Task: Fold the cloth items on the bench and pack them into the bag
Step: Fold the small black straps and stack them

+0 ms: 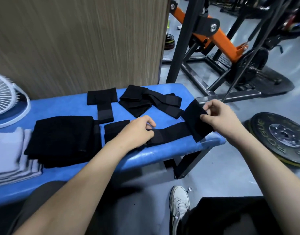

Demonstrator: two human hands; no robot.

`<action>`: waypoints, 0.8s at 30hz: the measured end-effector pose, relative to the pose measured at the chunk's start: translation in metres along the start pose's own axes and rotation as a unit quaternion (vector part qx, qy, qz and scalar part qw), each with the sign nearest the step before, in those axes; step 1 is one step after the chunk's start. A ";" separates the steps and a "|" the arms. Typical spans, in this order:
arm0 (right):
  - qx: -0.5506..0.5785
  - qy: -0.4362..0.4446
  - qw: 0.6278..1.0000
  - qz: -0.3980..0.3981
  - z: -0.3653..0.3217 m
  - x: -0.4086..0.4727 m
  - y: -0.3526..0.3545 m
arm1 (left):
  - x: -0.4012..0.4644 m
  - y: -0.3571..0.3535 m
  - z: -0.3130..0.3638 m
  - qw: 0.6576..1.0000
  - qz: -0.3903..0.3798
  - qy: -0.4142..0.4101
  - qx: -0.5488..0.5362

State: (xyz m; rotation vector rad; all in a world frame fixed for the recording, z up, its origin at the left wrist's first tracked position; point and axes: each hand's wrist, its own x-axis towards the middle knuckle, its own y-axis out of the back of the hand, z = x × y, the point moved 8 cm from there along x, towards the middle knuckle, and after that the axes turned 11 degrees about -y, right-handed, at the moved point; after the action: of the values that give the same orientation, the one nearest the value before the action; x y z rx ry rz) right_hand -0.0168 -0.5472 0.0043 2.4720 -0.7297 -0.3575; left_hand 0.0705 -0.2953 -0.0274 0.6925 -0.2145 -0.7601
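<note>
While my left hand (142,128) pinches black strap (169,134) on counter (151,156); right hand (220,116) grips its wide pad end (195,119) at counter's end.

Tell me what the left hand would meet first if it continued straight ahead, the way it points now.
Probably the tangled black wraps at the bench's far end; the left hand points up-right toward them, though depth is unclear.

Blue padded tabletop (146,158) with black wraps all over it. Left hand (139,129) pinches the strap (171,133) of one black wrap down, right hand (220,116) grips its wide pad end (195,122) lifted at the right edge. Folded black cloth (61,139) and white towels (8,153) sit on the left, Rogue weight plate (281,138) on the floor at right.
</note>
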 end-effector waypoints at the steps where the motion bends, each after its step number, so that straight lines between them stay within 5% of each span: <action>1: 0.016 0.015 0.999 -0.029 -0.007 -0.006 -0.007 | 0.000 0.000 0.001 1.000 0.000 0.001 -0.007; 4: 0.011 0.031 0.990 -0.135 -0.022 -0.023 -0.038 | -0.001 0.001 0.003 1.000 0.002 0.002 -0.001; 8: -0.127 0.029 0.969 -0.211 -0.014 -0.030 -0.079 | -0.002 0.000 0.001 1.000 -0.014 -0.005 0.012; 11: -0.194 0.057 0.961 -0.191 -0.014 -0.026 -0.087 | -0.002 -0.002 0.000 0.999 -0.027 -0.011 0.018; 16: -0.142 0.043 0.973 -0.177 -0.016 -0.023 -0.079 | -0.001 -0.003 -0.003 0.999 -0.031 -0.014 0.021; 21: -0.175 0.025 0.984 -0.016 -0.011 -0.008 -0.047 | 0.000 -0.004 -0.003 1.000 -0.026 -0.009 0.010; 24: -0.198 -0.015 0.980 -0.033 -0.001 -0.009 -0.051 | -0.001 -0.004 -0.003 1.000 -0.025 -0.007 0.012</action>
State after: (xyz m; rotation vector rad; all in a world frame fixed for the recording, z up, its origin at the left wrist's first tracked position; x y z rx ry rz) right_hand -0.0022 -0.5058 -0.0229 2.1206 -0.5284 -0.5137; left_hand 0.0691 -0.2955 -0.0326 0.7176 -0.2209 -0.8109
